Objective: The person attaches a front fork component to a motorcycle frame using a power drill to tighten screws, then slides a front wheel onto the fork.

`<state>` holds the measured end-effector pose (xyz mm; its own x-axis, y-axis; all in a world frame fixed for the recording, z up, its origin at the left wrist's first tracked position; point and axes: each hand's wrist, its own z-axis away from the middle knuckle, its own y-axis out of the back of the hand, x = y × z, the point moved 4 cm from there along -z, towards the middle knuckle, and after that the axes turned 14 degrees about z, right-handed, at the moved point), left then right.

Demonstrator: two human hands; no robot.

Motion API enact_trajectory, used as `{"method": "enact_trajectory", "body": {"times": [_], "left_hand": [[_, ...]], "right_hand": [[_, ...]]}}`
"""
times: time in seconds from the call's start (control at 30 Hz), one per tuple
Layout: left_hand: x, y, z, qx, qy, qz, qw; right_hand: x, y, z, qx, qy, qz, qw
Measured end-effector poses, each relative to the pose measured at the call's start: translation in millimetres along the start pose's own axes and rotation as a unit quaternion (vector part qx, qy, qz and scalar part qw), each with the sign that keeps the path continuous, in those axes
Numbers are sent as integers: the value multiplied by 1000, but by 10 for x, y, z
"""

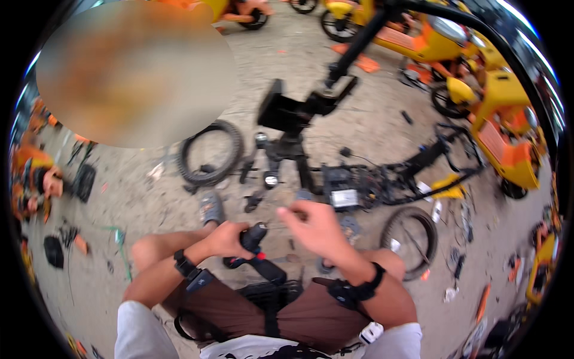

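My left hand (226, 240) is wrapped round a black cordless drill (253, 237) with a small red detail. The drill sits above my lap, its front end tilted up toward my right hand. My right hand (317, 226) hovers just to the right of the drill, apart from it. Its fingers are curled together and somewhat blurred; whatever they may pinch is too small to make out. Beyond my hands lies a stripped black scooter frame (412, 170), with a black steering and fork assembly (290, 146) at its left end.
A loose tyre (184, 157) lies left of the fork, and a second tyre (434, 242) lies right of my knee. Yellow scooters (505, 113) stand at the far right. Dark parts (54, 251) and orange scraps litter the concrete floor. A black bar (359, 45) arches overhead.
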<state>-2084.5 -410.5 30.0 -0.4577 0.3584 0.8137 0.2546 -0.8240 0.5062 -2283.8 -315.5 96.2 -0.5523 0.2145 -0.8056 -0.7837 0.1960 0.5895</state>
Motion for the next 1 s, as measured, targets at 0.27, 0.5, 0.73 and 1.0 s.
{"method": "enact_trajectory", "body": {"times": [0.27,0.5,0.73,1.0], "left_hand": [[636,421,212,55,-97,109,988],[683,285,58,83,-177,78,978],[641,241,87,100,-214,80,968],[638,236,22,73,-224,37,971]], "right_hand": [[-218,-213,130,-122,-9,-82,989],[-228,-200,143,31,122,24,992],[-403,-266,194,59,303,177,935],[-354,-214,246,-48,282,170,943]]}}
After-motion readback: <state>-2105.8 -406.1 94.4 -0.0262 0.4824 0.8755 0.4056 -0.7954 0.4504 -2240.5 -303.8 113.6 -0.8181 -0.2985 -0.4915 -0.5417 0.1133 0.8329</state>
